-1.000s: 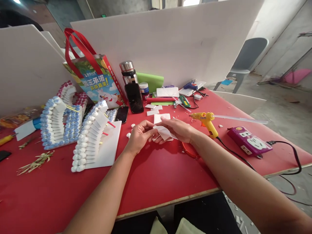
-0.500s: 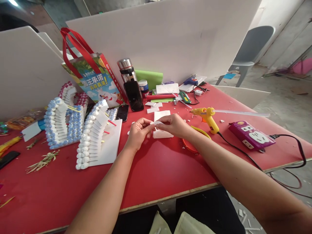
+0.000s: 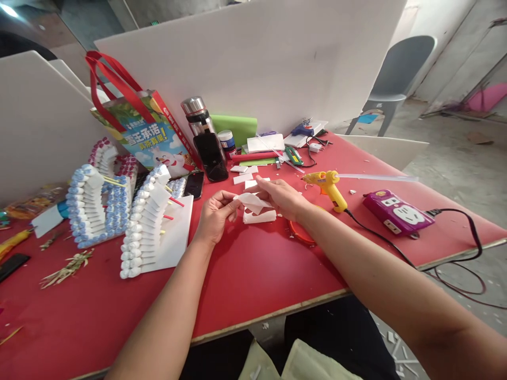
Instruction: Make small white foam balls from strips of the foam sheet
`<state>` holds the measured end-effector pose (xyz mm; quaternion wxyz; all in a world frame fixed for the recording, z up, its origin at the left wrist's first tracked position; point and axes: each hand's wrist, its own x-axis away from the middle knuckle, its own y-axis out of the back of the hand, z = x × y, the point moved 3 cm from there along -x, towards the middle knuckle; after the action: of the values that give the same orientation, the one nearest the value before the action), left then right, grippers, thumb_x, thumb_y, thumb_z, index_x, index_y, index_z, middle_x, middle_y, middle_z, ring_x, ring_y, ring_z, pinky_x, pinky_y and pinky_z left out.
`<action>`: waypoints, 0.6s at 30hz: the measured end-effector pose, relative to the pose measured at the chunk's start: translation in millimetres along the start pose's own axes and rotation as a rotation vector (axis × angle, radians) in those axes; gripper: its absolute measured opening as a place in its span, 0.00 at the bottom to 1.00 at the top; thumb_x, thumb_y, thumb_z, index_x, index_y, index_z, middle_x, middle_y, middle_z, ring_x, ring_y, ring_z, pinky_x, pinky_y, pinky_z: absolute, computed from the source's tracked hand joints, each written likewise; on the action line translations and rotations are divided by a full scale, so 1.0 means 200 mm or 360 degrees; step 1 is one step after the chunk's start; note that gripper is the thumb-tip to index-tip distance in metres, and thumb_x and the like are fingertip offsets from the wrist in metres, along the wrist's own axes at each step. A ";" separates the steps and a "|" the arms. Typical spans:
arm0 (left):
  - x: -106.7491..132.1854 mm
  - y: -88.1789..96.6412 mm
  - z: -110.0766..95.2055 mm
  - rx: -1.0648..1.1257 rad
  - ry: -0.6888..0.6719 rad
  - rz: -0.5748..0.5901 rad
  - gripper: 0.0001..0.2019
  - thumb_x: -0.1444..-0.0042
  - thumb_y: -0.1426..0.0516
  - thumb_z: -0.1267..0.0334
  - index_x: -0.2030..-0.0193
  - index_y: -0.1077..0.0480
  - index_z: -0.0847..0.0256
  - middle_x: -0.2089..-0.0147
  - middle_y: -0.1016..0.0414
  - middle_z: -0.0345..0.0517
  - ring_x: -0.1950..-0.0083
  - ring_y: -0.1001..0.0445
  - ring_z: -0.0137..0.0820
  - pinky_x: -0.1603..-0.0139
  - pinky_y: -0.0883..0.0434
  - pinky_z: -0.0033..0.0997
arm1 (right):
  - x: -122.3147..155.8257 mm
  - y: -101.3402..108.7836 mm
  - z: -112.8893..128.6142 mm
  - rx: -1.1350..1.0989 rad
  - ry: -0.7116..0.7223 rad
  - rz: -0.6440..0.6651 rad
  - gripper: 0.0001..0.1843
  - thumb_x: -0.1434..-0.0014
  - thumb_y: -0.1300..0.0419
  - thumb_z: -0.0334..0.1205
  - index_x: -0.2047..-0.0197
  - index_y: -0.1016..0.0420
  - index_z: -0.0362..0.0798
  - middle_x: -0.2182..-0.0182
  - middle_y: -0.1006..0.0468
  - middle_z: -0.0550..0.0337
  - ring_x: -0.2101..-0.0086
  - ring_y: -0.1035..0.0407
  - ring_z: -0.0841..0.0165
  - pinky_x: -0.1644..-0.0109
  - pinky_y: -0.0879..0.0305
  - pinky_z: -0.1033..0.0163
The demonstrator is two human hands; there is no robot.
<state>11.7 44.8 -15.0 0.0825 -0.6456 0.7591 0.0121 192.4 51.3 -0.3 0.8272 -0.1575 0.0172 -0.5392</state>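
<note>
My left hand is closed, pinching the left end of a small, thin piece of white paper between thumb and fingertips. At the paper's right end is my right hand, one finger stretched out above it and the others partly hidden around its edge. The paper is slightly curled and held above the red table. Under and behind it lie a folded stack of white sheets and small white rectangular pieces. An orange-red ring-shaped handle rests below my right wrist.
A yellow glue gun and purple power strip stand right, with a trailing cable. Left are white and blue-white cotton-swab models, a phone and a printed bag. A flask stands behind.
My right hand has shifted up and to the right and its fingers have spread. The white paper is more opened out between my hands. The view has turned slightly right.
</note>
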 end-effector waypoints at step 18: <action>0.03 -0.05 -0.03 -0.0366 -0.0194 0.0045 0.12 0.51 0.31 0.58 0.66 0.26 0.61 0.74 0.24 0.40 0.78 0.34 0.24 0.75 0.36 0.25 | 0.01 -0.03 -0.07 -0.0175 -0.0220 0.0373 0.11 0.39 0.34 0.43 0.64 0.22 0.42 0.74 0.23 0.56 0.71 0.27 0.68 0.63 0.21 0.57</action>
<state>20.1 37.6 -9.6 0.0536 -0.6382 0.7552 0.1395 185.9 43.3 -12.7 0.8738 -0.2362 0.0078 -0.4251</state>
